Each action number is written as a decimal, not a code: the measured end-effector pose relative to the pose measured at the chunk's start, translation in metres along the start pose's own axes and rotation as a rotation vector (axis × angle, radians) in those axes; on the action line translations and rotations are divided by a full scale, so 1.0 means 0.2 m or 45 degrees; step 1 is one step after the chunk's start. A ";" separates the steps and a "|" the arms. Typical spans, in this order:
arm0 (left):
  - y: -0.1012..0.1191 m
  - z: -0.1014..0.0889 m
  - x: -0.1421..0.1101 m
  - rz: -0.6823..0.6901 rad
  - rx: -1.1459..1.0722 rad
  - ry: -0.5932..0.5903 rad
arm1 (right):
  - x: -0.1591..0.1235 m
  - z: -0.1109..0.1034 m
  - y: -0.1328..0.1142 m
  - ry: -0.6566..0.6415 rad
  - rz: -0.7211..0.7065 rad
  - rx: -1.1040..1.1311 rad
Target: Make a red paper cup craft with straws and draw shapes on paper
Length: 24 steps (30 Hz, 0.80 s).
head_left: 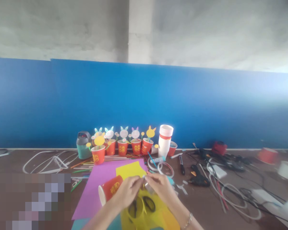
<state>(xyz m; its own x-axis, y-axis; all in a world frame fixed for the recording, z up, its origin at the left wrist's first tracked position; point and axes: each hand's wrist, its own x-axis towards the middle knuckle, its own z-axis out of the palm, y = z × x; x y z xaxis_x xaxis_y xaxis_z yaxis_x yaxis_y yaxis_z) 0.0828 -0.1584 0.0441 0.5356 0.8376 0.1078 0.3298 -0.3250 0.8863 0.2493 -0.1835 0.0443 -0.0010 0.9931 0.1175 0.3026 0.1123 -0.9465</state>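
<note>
My left hand (pixel 129 191) and my right hand (pixel 160 184) meet over the coloured paper, fingertips pinched together. Something small and whitish shows between them, too blurred to name. A red paper cup (pixel 109 190) with gold print lies on its side against my left hand. Below my hands are the black handles of scissors (pixel 149 203), on yellow paper (pixel 162 210) with a round cut-out. Another yellow sheet (pixel 128 168) rests on a purple sheet (pixel 93 188) just beyond.
Several red cups with paper rabbit figures (pixel 122 147) line the back, beside a stack of white cups (pixel 163 143) and a green bottle (pixel 83 150). Coloured sticks (pixel 84 166) lie left. Right are a black marker (pixel 181 165), a black glue gun (pixel 198 179) and tangled cables (pixel 240 204).
</note>
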 end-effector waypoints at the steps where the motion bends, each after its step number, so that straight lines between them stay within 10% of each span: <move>1: 0.00 0.00 0.00 0.003 -0.011 0.001 | 0.00 0.00 0.00 -0.005 0.059 0.046; 13: 0.04 -0.02 -0.04 0.050 0.258 -0.174 | -0.03 -0.05 -0.04 -0.112 0.474 0.485; 24: 0.09 -0.05 -0.07 0.052 0.315 -0.282 | -0.03 0.01 -0.01 -0.018 0.371 0.667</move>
<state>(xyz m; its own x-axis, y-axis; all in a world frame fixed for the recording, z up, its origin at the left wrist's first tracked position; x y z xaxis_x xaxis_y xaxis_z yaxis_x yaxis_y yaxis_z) 0.0733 -0.1718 0.0625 0.6991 0.7148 0.0165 0.4687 -0.4756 0.7444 0.2458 -0.1892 0.0447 -0.0024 0.9855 -0.1695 -0.2176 -0.1660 -0.9618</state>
